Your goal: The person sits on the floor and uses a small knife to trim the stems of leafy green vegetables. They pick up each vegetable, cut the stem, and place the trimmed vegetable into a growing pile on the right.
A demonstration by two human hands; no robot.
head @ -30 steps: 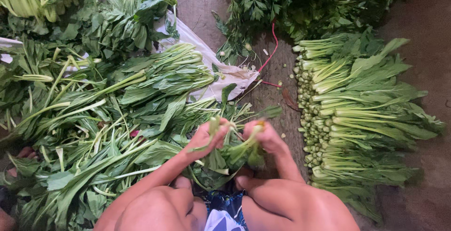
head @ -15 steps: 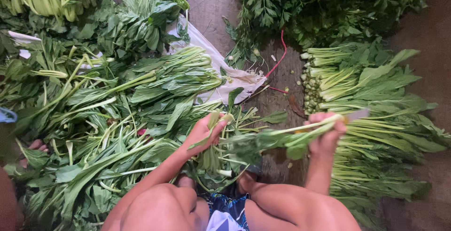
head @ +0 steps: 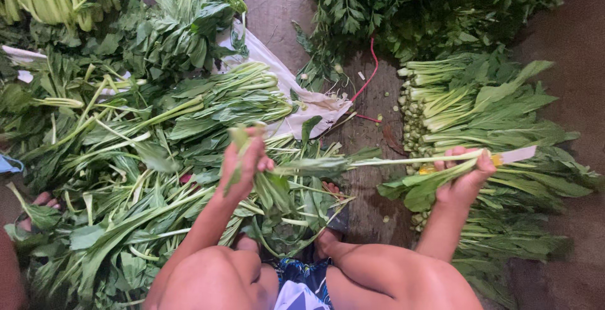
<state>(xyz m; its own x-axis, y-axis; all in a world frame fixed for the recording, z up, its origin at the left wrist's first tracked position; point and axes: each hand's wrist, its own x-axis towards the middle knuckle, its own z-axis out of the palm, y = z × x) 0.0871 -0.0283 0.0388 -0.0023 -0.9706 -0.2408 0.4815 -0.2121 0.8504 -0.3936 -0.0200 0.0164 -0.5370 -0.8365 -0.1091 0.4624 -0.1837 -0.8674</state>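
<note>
Our right hand (head: 465, 177) is clamped on a leafy stem (head: 403, 160) and knife (head: 513, 155), stem lying crosswise toward our left hand (head: 247, 162), closed on leaves (head: 272, 190), beside the trimmed stack (head: 479, 111).

1. From my feed the scene is dim and evenly lit, with no clear light source.
2. The top right greens (head: 435, 7) and the floor (head: 567, 272) at the right edge sink into shadow.
3. Slight motion blur softens my left hand (head: 246, 165).
4. The white sheet (head: 296, 96) is brightest, without glare.
5. Corners look mildly stretched.
</note>
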